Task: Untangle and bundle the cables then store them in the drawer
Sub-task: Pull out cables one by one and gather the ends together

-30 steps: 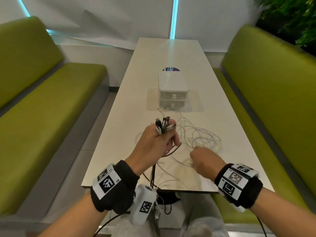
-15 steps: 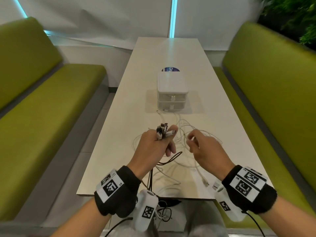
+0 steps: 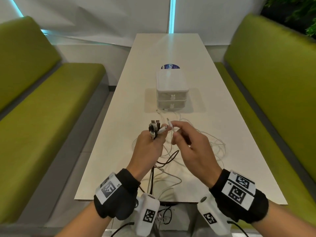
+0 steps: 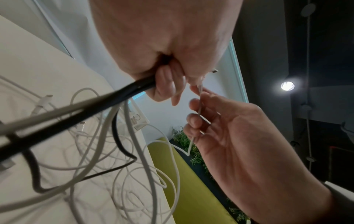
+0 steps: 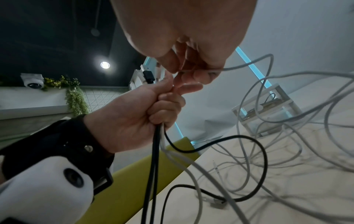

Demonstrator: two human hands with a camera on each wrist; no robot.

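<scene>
My left hand [image 3: 150, 144] is raised over the table and grips a bunch of cable ends [image 3: 154, 128], black and white plugs sticking up from the fist. Their black cables [image 4: 114, 98] and white cables hang from it to the table. My right hand [image 3: 177, 132] is close beside it and pinches the plug end of a thin white cable [image 3: 169, 124] between thumb and forefinger, touching the bunch. Loose white cables [image 3: 212, 142] lie tangled on the table. The white two-drawer unit [image 3: 171, 89] stands beyond them, both drawers pushed in.
The long white table [image 3: 119, 134] runs away from me between two green benches [image 3: 42, 117]. A round blue label [image 3: 170, 66] lies behind the drawer unit. Some cables [image 3: 152, 182] trail over the near table edge.
My right hand has lifted from the cable pile on the table and brought a white cable end up and left to the bunch in my left hand, which stayed about where it was.
</scene>
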